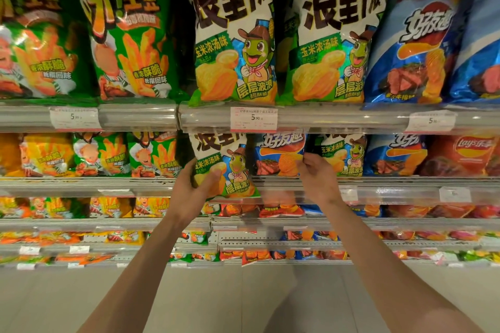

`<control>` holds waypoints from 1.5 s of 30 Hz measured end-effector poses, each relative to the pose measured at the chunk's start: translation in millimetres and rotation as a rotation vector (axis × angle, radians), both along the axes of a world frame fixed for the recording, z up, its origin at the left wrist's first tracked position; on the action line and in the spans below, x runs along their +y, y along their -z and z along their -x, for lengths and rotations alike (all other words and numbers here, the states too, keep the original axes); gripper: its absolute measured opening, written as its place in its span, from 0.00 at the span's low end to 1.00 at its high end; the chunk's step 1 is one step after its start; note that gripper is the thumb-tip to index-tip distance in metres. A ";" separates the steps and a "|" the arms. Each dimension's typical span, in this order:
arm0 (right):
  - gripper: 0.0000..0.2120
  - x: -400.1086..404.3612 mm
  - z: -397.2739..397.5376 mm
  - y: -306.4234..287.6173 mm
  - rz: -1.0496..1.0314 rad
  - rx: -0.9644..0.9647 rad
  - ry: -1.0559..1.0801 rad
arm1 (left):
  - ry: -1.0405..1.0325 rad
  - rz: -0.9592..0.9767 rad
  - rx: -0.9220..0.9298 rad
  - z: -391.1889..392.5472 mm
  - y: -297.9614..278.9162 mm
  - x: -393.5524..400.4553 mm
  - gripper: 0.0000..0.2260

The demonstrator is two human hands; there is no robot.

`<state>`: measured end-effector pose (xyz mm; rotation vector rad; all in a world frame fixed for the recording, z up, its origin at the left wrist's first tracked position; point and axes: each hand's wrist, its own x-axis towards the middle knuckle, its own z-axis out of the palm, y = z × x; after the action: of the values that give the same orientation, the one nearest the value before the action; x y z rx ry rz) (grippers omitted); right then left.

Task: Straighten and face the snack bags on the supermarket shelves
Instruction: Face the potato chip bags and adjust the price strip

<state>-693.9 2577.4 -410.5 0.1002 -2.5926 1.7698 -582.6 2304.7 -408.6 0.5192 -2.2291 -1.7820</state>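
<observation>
Premises: a supermarket snack aisle. Tiered metal shelves [135, 184] fill the frame, stocked with snack bags [235, 35]; price tags [253, 117] clipped at centre read apparently 5.90. Pale floor [243, 300] below.

White-green corn bag [230, 167] sitting tilted, sticking forward past second shelf edge [378, 184]. Blue bag [278, 155] standing just right of it, upright; another corn bag [343, 155] standing beside that.
</observation>
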 end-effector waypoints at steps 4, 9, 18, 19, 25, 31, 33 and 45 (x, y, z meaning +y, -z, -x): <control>0.05 -1.6 0.0 -0.5 -0.006 -0.002 -0.003 | -0.028 0.061 0.030 23.3 -9.2 -4.8 0.29; 0.11 -1.7 -1.6 -0.1 -0.095 0.009 -0.063 | -0.036 0.082 0.002 50.4 -5.5 -9.5 0.33; 0.09 -9.7 -3.5 0.6 -0.171 0.012 -0.053 | -0.048 0.256 -0.061 76.4 -0.2 -16.4 0.31; 0.10 -10.3 -2.6 1.3 -0.188 0.012 -0.053 | -0.014 0.294 -0.107 75.5 0.5 -15.8 0.34; 0.14 -13.2 0.7 3.6 -0.132 -0.008 0.022 | 0.107 0.395 -0.163 64.6 6.8 -13.0 0.32; 0.17 -14.0 6.9 -9.1 0.022 -0.013 0.018 | -0.188 0.447 0.093 39.7 7.2 5.0 0.24; 0.18 -14.5 8.2 -18.4 0.020 0.019 0.012 | -0.102 0.388 0.104 39.1 1.0 14.5 0.16; 0.09 9.8 -34.9 -29.4 0.013 -0.153 -0.249 | 0.202 -0.174 0.004 44.1 -26.2 68.1 0.27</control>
<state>-659.0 2587.1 -381.1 0.3131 -2.7803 1.9428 -626.7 2372.8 -382.4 0.3312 -2.2039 -2.0876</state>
